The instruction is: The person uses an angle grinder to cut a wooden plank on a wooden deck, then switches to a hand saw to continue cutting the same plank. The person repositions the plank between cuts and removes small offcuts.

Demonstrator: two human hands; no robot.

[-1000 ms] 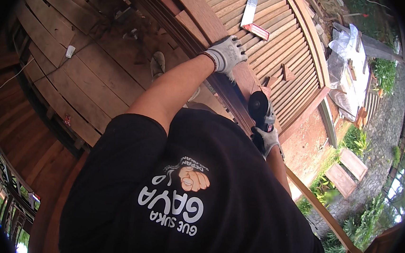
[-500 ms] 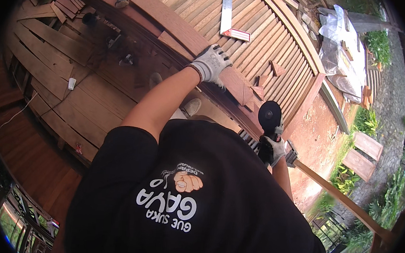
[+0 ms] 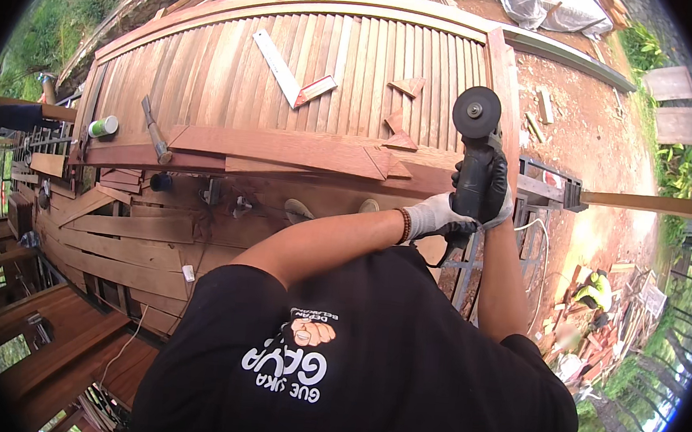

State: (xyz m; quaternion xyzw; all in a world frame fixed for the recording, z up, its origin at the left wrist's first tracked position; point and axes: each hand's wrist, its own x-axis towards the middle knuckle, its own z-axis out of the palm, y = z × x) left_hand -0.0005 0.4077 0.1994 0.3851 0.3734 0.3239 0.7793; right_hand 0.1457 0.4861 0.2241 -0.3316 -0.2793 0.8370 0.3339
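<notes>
Slatted wood [image 3: 211, 71] bore a white tub [image 3: 103, 126] (contents hidden). Left hand [image 3: 437, 217] and right hand [image 3: 497, 191] were curled around a grinder [image 3: 470, 185].

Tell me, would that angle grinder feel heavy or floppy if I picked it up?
The angle grinder would probably feel stiff and fairly heavy, given its bulky, solid-looking body, supported by the left hand and right hand. It may feel unevenly balanced, with the disc at one end. Pushed along, it might catch, since the disc spreads wider than the body.
</notes>
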